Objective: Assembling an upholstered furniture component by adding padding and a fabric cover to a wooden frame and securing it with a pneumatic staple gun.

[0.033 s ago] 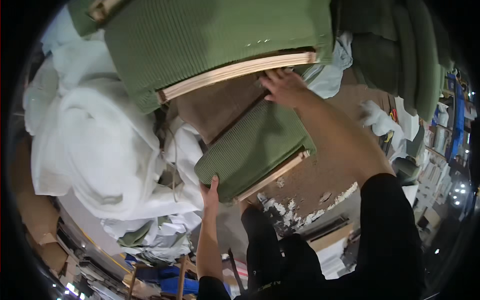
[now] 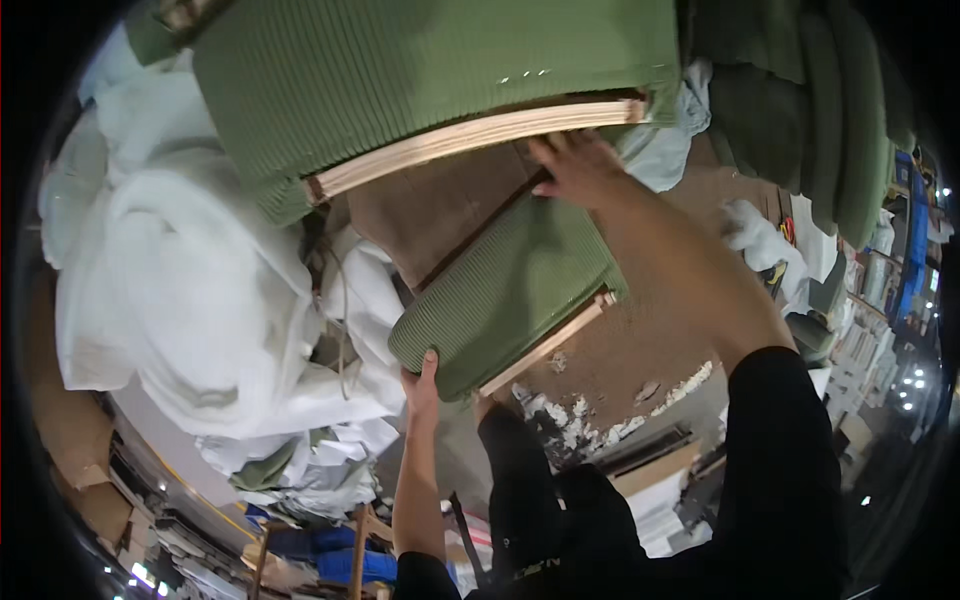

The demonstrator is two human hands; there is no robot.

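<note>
A smaller green, ribbed, padded upholstery panel [image 2: 500,290] with a bare wooden strip [image 2: 545,345] along its near edge lies tilted before me. My left hand [image 2: 422,385] grips its near-left end, thumb on top and fingers out of sight underneath. Beyond it rises a larger green ribbed upholstered piece [image 2: 430,75] with a curved plywood rail [image 2: 480,140] along its lower edge. My right hand [image 2: 578,170] is between the two, at the panel's far corner and just under the rail. Its fingers and thumb are apart, slightly blurred; whether they touch the rail I cannot tell.
Thick white batting [image 2: 190,300] is heaped at the left. A brown sheet [image 2: 430,215] shows behind the smaller panel. Dark green padded pieces [image 2: 840,120] stand at the far right. White scraps [image 2: 590,425] litter the brown surface near me. Blue items [image 2: 360,567] lie at lower left.
My right hand has shifted slightly right along the rail. The view has moved a little, and the smaller panel's near edge appears slightly higher.
</note>
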